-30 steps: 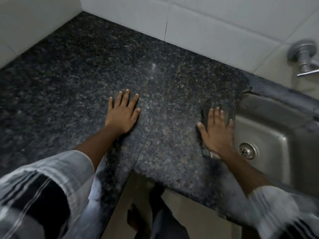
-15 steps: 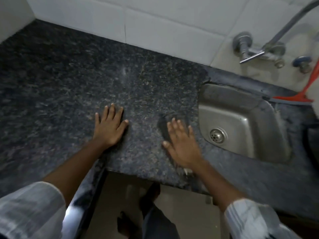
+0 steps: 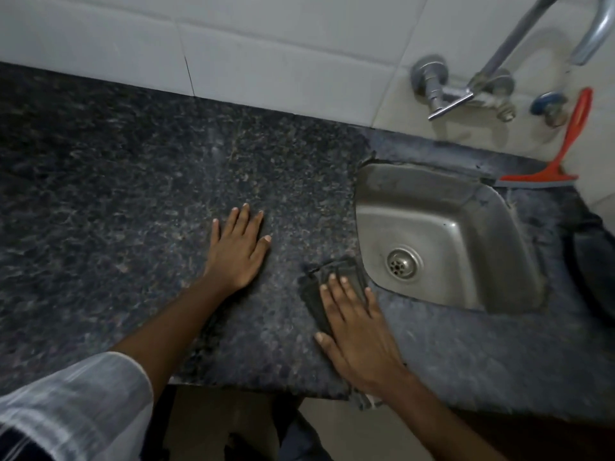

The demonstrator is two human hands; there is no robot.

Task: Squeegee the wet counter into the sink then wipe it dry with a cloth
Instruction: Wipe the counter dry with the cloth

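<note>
- While the right hand (image 3: 357,331) lies flat with fingers spread on the folded dark cloth (image 3: 336,281), pressing rather than gripping it, the drying pass looks to be the step in hand; the cloth sits near the tabletop's front edge, just beside the sink's (image 3: 472,207) near-left corner.
- Keep the palm weight even so the whole fold bears on the tabletop (image 3: 133,194), not only its far end.
- Part of the cloth hangs past the front edge under the wrist; I would draw it back onto the stone, or it may drag and unfold.
- Left hand (image 3: 238,247) rests open and empty on the stone, well left of the cloth, a fair brace.
- Work in overlapping strokes toward the sink rim.
- Red squeegee (image 3: 562,154) leans at the sink's far-right corner against the wall, so squeegeeing seems finished.
</note>
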